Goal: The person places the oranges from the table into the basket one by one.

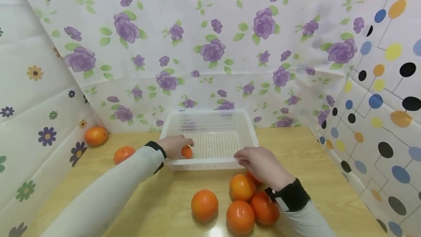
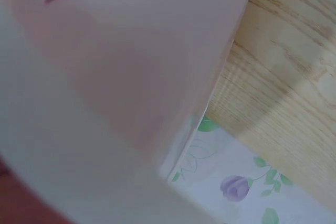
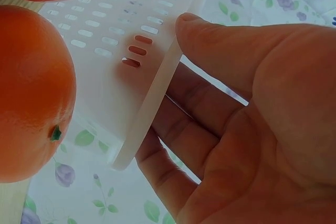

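A white plastic basket (image 1: 210,161) with slotted walls stands on the table against the back cloth. My left hand (image 1: 173,146) reaches over its left front corner, fingers curled down on an orange (image 1: 187,152) inside. In the left wrist view the pale basket wall (image 2: 131,61) fills much of the picture and hides the fingers. At the right front corner my right hand (image 1: 261,162) grips the basket rim (image 3: 152,95), thumb on the outer side and fingers over the inner side. Close by the right hand, an orange (image 3: 31,93) with a green stem end shows large.
Several oranges (image 1: 240,217) cluster below the right wrist, with a single orange (image 1: 204,205) to their left. Two more oranges, one nearer (image 1: 124,154) and one in the far corner (image 1: 96,136), lie left of the basket. Patterned cloths (image 1: 210,46) wall the wooden table (image 1: 158,207) in.
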Tool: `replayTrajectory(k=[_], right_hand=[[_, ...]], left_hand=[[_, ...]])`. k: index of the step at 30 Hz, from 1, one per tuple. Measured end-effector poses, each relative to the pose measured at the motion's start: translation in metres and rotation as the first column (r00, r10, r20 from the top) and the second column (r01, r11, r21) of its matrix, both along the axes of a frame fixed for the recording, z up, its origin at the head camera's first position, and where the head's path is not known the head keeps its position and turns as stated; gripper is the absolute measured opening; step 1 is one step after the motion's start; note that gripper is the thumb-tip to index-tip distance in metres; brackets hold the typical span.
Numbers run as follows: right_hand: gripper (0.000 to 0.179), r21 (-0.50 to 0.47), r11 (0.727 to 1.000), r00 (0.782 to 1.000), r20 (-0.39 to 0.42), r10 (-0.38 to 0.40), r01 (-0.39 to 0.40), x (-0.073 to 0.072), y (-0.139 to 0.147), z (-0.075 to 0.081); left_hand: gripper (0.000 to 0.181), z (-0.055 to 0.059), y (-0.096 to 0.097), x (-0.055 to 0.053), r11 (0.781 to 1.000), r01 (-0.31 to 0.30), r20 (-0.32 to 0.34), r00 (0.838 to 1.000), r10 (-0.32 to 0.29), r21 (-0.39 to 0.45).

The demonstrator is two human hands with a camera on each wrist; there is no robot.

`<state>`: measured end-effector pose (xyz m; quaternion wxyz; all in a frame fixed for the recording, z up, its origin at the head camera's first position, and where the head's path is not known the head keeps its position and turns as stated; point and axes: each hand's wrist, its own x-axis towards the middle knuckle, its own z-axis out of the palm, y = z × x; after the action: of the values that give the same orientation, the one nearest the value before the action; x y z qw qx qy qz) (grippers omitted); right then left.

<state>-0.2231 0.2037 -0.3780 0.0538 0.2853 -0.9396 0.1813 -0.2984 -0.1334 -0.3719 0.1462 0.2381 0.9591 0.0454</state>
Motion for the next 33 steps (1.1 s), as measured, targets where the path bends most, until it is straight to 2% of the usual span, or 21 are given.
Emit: replayTrajectory(k=[7,11,16,23,27,33], right_hand=[[0.020,-0.008,1.000,0.999,-0.032,0.015,-0.015,0.001,0.001,-0.002],[0.021,-0.003,1.000,1.000,-0.029,0.010,-0.010,0.001,0.001,0.000],[0.021,0.018,1.000,1.000,-0.015,0.005,-0.005,0.001,0.000,0.000],[0.022,0.026,1.000,1.000,-0.008,0.003,-0.002,0.000,0.000,-0.003],[0.022,0.024,1.000,1.000,-0.014,0.010,-0.009,-0.001,0.000,-0.004],[0.023,0.026,1.000,1.000,-0.014,0.008,-0.007,-0.002,0.001,-0.004]], left_hand=[[0.048,0.004,-0.003,0.001,0.999,0.024,0.011,1.000,-0.024,0.041],[0.052,0.008,-0.005,0.002,0.997,0.045,-0.019,0.999,-0.044,0.061],[0.053,0.010,-0.011,0.009,0.991,0.057,-0.074,0.996,-0.048,0.124],[0.055,0.019,-0.015,0.031,0.971,0.001,-0.199,0.979,0.048,0.238],[0.061,0.023,-0.018,0.043,0.956,-0.045,-0.257,0.959,0.123,0.289],[0.064,0.026,-0.021,0.053,0.941,-0.064,-0.333,0.926,0.180,0.332]])
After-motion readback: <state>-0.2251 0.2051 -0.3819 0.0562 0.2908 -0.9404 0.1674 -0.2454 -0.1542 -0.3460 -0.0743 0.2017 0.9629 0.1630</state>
